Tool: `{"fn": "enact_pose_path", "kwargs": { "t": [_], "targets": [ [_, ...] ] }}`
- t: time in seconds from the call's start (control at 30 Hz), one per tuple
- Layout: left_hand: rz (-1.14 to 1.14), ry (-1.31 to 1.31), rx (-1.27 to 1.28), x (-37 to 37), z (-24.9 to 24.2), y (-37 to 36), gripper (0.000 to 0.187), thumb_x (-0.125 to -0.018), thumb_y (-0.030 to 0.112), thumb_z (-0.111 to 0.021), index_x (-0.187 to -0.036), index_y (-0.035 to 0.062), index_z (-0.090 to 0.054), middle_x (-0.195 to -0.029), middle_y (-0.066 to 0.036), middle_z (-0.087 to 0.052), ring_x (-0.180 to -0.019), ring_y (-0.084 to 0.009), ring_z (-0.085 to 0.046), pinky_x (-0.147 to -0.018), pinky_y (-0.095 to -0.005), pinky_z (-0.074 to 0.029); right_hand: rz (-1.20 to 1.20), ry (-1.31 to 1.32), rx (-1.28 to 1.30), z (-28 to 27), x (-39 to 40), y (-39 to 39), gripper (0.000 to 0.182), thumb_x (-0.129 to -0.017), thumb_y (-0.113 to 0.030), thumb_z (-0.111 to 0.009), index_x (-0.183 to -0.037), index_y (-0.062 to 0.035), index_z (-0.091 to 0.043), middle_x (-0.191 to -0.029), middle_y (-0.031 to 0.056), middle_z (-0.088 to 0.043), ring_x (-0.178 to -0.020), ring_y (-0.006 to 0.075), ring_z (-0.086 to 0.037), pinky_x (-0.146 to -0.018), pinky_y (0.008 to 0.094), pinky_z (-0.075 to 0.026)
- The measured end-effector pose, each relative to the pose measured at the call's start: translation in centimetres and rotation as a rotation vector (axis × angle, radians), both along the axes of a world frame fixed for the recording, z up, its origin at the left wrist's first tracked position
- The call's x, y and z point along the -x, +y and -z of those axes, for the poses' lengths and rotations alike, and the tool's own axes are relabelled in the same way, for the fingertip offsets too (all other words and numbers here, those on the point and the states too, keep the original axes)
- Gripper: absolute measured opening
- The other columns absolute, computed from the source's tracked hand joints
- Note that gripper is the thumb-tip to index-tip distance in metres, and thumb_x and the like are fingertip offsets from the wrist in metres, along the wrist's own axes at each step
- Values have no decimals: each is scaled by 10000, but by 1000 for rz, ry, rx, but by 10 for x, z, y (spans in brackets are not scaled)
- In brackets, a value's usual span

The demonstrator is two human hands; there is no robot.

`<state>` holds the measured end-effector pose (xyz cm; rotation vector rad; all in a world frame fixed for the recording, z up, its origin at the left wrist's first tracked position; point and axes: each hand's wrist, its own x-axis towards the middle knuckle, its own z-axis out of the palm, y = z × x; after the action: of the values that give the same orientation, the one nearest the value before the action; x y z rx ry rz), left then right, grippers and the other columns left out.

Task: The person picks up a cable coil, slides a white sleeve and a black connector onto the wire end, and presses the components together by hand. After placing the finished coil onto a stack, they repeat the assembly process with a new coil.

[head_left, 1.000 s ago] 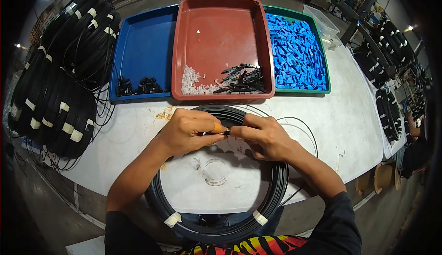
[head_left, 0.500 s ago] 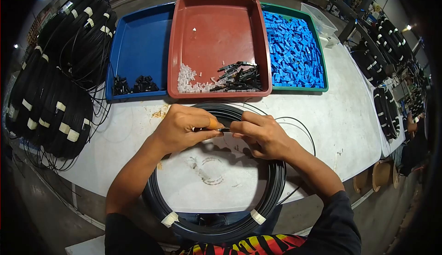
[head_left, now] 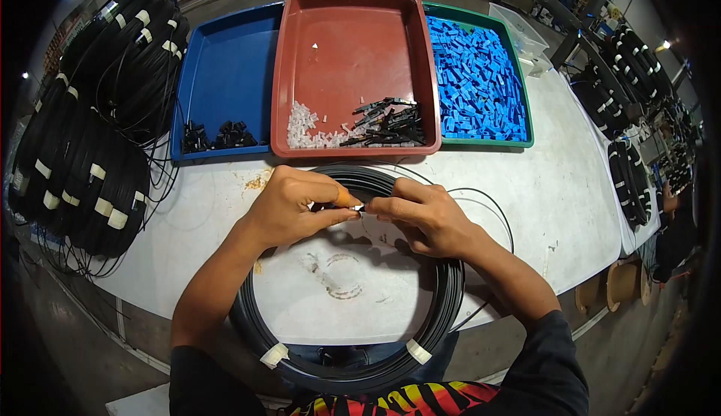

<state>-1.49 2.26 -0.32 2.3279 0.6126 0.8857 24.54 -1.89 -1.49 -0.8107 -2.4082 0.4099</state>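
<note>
My left hand (head_left: 297, 204) is closed in a pinch, an orange band round one finger. Between its fingertips a tiny white tip and a bit of a slim black cable end (head_left: 363, 209) show. My right hand (head_left: 422, 217) pinches at the same spot, its fingertips almost meeting the left ones; they hide most of what they grip. Below both hands lies a coil of black cable (head_left: 452, 288), bound with pale tape (head_left: 419, 351) and reaching over the table's front edge. One loose strand loops out to the right of the coil.
Behind the coil stand a blue tray (head_left: 229, 78) with small black parts, a red tray (head_left: 353, 55) with clear pieces and black connectors, and a green tray (head_left: 529, 134) full of blue pieces. Stacked cable coils (head_left: 79, 176) crowd the left; more coils (head_left: 629, 183) lie at right.
My right fingertips have shifted slightly left, closer to the left ones. A white tip now shows more clearly between them, and less of the black piece is seen.
</note>
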Motion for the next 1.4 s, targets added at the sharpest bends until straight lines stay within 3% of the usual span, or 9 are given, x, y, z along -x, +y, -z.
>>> {"fn": "enact_pose_path", "kwargs": {
  "t": [0.07,0.2,0.4,0.47,0.67,0.97,1.07,1.27,1.4],
  "targets": [
    [-5,3,2,1,1,0,173,-796,108,-835,-935,12,-797,-780,-105,-744,-635,-179,-683,-569,-299,-513,14,-9,-2,0,1,0,517,-694,52,-697,-1183,-116,-676,-912,85,-585,-762,303,-625,-618,419,-502],
    [6,3,-5,1,3,1,174,-793,110,-840,-927,9,-794,-771,-109,-740,-631,-181,-682,-568,-301,-511,-6,-10,-8,0,0,1,678,-603,-10,-753,-1260,-123,-628,-897,97,-532,-742,323,-614,-647,430,-521],
    [-5,10,-3,2,-2,0,162,-760,71,-853,-878,-14,-781,-777,-119,-748,-630,-177,-691,-575,-287,-517,82,119,42,-3,5,-2,524,-732,-35,-772,-1229,-103,-623,-907,103,-614,-787,308,-643,-673,415,-524],
    [-13,25,6,2,-2,0,157,-733,47,-867,-836,-24,-771,-781,-127,-755,-639,-179,-705,-583,-273,-522,133,334,-15,0,10,-1,412,-794,-67,-780,-1179,-79,-635,-921,106,-666,-789,292,-650,-701,406,-517],
    [-67,-39,43,5,1,3,146,-734,36,-867,-806,-35,-761,-752,-128,-750,-627,-152,-697,-580,-261,-521,274,296,54,4,2,2,265,-754,-22,-840,-992,-24,-725,-841,95,-700,-684,203,-631,-635,326,-494],
    [-101,80,181,8,-3,3,212,-781,13,-838,-977,-30,-769,-888,-116,-772,-729,-121,-704,-631,-249,-537,352,507,65,20,0,5,198,-709,15,-862,-873,-5,-752,-739,100,-680,-637,189,-606,-598,311,-468],
    [-121,-98,373,4,5,4,348,-848,-4,-759,-1193,8,-714,-937,-92,-785,-822,-99,-725,-720,-260,-561,364,519,40,22,-1,6,193,-700,18,-864,-857,-6,-753,-730,94,-680,-633,189,-601,-618,318,-464],
    [-137,-83,503,4,-6,1,161,-837,-63,-762,-965,-31,-670,-1053,-165,-769,-985,-171,-733,-838,-283,-586,356,430,40,18,-3,4,176,-702,66,-846,-817,3,-728,-804,99,-725,-704,160,-655,-663,290,-502],
    [-123,-32,387,7,-2,4,176,-817,-46,-792,-959,-22,-691,-1046,-147,-765,-946,-154,-721,-800,-264,-572,354,397,-11,17,-2,3,190,-682,64,-854,-781,-7,-708,-803,92,-732,-726,175,-667,-691,306,-491]
  ]
}}
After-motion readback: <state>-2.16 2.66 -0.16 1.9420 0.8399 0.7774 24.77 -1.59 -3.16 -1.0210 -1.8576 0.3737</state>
